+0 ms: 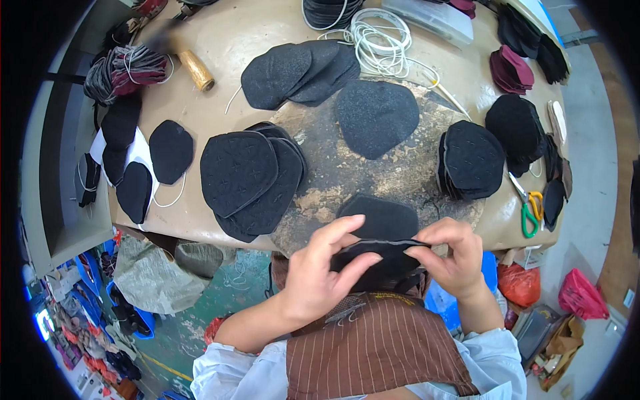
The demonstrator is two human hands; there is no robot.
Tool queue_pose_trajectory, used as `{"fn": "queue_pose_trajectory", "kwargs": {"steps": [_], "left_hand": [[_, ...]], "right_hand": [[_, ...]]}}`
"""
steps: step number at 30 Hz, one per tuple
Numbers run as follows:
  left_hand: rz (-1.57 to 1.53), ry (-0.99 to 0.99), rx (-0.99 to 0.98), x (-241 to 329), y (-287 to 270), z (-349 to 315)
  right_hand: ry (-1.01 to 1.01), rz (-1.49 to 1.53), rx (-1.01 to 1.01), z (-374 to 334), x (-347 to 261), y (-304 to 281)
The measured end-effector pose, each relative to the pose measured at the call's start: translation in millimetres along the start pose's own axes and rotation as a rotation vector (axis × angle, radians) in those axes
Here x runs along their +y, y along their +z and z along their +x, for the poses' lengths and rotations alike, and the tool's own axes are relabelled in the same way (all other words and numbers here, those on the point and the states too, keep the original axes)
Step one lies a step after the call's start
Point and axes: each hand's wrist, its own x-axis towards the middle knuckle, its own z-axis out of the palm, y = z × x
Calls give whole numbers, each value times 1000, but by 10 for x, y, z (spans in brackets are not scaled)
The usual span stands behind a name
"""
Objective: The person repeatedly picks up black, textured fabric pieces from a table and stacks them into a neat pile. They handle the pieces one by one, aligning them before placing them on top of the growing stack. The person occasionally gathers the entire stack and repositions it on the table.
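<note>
Black layered fabric pad: thin, grey-edged, slightly arched.
Pad edge: faces twelve, long axis nine-to-three o'clock.
Grip: bare left hand and bare right hand pinch it.

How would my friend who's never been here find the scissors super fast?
Start at the big tan table and go to its near right corner. Just right of the stack of rounded black pieces, near the edge, lie the scissors. One handle loop is green and the other orange, bright against the black pieces close by.
</note>
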Motion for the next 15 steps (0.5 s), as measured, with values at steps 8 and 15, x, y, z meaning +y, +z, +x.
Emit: {"fn": "queue_pose_trajectory", "kwargs": {"steps": [8,15], "left_hand": [[564,398,608,335,-913,442],[946,595,99,2,-187,-172]], "right_hand": [[58,-707,163,626,320,-890],[21,-1046,187,650,254,-717]]}}
